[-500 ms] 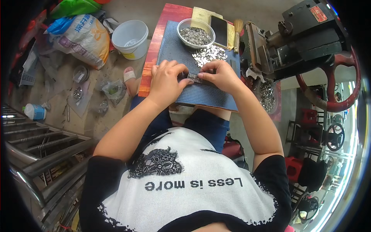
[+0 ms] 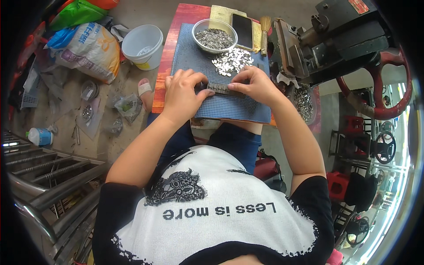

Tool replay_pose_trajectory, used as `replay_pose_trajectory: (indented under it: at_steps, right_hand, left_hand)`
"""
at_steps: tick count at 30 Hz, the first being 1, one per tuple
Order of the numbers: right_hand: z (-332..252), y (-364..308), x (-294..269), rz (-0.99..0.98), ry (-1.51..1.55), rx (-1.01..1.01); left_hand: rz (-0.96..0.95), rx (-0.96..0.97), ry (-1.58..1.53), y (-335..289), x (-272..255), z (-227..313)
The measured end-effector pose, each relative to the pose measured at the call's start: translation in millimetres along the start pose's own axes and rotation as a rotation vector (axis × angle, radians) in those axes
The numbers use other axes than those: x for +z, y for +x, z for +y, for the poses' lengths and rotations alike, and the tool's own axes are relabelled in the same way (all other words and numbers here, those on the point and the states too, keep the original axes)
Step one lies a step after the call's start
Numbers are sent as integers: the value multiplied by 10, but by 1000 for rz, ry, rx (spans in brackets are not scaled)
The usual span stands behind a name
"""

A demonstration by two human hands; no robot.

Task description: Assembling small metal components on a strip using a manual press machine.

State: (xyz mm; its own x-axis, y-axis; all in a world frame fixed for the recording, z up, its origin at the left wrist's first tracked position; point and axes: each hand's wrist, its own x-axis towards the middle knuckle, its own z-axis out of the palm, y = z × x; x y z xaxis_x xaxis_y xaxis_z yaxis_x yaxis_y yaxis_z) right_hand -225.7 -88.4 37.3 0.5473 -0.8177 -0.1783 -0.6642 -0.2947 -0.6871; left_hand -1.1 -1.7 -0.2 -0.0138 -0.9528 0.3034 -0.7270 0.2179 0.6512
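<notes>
A narrow dark metal bar with a row of slots [image 2: 218, 88] lies across the blue ribbed mat [image 2: 221, 108], close to the mat's near side. My left hand [image 2: 182, 95] grips the bar's left end, thumb and fingers closed round it. At the other end my right hand [image 2: 258, 88] pinches the bar, thumb near its upper edge. Just beyond the hands is a loose pile of small shiny metal pieces [image 2: 232, 62]. Behind the pile stands a clear plastic bowl [image 2: 194, 40] with many small grey metal parts [image 2: 215, 39]. Any part between my fingertips is too small to make out.
A phone [image 2: 242, 31] lies on yellow cloth at the board's far end, beside a brush [image 2: 265, 35]. To the right stands a press with a red handwheel [image 2: 399, 99], above a tub of metal parts [image 2: 303, 104]. A white bucket [image 2: 142, 44] and sack [image 2: 90, 53] stand left.
The whole view has shifted slightly, the board appearing further left. My hands sit farther apart, and more of the slotted bar shows between them.
</notes>
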Motion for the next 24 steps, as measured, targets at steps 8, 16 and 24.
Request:
replay_pose_trajectory:
  at_steps: [8, 16, 24]
  right_hand:
    - [15, -7, 42, 96, -173, -72]
    - [-74, -38, 124, 159, -215, -66]
    - [72, -150, -37, 128, -192, -21]
  left_hand:
    - [-10, -17, 1, 6, -11, 5]
    - [1, -2, -1, 6, -3, 0]
    - [-3, -5, 3, 12, -11, 8]
